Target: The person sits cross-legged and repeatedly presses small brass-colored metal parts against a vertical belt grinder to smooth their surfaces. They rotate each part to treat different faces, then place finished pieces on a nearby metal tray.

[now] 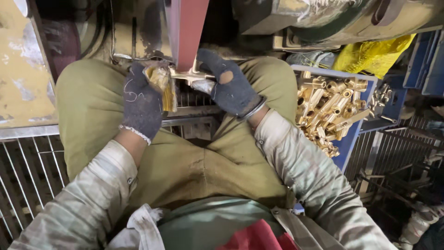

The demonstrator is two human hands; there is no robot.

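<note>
Gloves cover both hands. The left hand (pixel 141 99) is clamped around one end of a brass fitting (pixel 185 76), and the right hand (pixel 229 85) grips its other end, pressing it against the red belt (pixel 187 30) that runs upright just above the knees. A blue crate (pixel 351 134) full of brass parts (pixel 326 111) sits close beside the right forearm. A metal grate (pixel 27 166) lies under the legs.

Shiny brass fittings (pixel 326 109); worn, holed knit gloves (pixel 231 83).
</note>
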